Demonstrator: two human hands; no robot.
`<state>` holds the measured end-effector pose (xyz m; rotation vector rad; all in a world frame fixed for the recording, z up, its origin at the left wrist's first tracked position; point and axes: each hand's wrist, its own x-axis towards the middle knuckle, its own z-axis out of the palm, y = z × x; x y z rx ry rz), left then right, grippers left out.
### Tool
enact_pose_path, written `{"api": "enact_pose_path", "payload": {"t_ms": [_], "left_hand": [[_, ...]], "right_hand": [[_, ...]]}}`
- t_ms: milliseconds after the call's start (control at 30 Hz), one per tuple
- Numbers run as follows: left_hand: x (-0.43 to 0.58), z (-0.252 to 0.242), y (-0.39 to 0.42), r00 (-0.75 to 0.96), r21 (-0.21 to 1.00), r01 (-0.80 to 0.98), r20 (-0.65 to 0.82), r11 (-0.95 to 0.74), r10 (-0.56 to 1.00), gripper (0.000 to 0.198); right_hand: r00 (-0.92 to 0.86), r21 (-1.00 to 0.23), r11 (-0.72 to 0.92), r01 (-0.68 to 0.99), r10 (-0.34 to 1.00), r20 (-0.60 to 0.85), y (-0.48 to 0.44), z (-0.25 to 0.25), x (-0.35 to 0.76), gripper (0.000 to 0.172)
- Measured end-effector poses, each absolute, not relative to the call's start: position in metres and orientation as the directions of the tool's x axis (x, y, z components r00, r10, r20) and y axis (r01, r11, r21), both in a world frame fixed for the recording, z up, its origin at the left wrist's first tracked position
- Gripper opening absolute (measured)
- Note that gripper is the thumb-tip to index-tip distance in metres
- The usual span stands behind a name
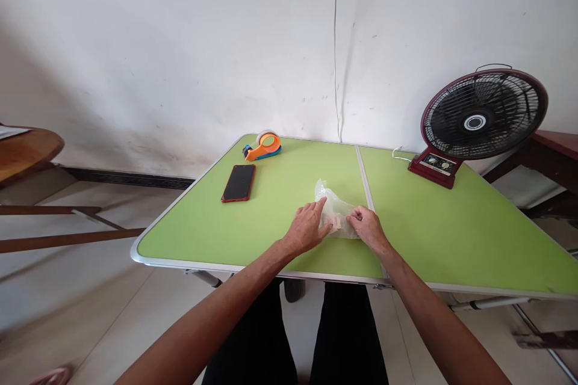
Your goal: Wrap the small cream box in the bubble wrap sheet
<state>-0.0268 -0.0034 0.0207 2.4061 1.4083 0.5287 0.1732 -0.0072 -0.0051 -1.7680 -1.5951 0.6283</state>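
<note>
A small clear plastic wrap bundle (335, 207) with something pale inside lies on the green folding table (271, 216) near its front edge. My left hand (307, 227) rests on the bundle's left side with fingers laid over it. My right hand (366, 225) has its fingers curled, pinching the bundle's right end.
A phone in a red case (239, 183) lies at the left of the table, with an orange and blue tape dispenser (263, 147) behind it. A dark red table fan (478, 117) stands at the back right. Wooden furniture (27, 150) sits left of the table.
</note>
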Motion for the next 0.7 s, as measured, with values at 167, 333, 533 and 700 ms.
{"api": "enact_pose_path", "payload": {"t_ms": [167,333,533,700], "left_hand": [[-0.023,0.030,-0.003,0.570,0.343,0.741,0.134,-0.578,0.811,0.021],[-0.018,0.044,-0.004,0.641,0.173,0.748,0.064,-0.641,0.765,0.022],[-0.014,0.054,-0.004,0.676,0.099,0.734,-0.003,-0.672,0.737,0.026],[-0.015,0.048,-0.001,0.702,0.208,0.700,-0.024,-0.683,0.712,0.024]], "right_hand": [[0.161,-0.770,-0.077,0.633,0.986,0.034,-0.008,-0.001,0.172,0.013],[0.196,-0.844,-0.126,0.522,0.980,-0.025,-0.006,0.006,0.165,0.019],[0.127,-0.934,-0.088,0.347,0.991,-0.046,-0.007,0.015,0.149,0.046],[0.139,-0.939,-0.068,0.338,0.990,-0.021,-0.010,0.020,0.140,0.055]]}}
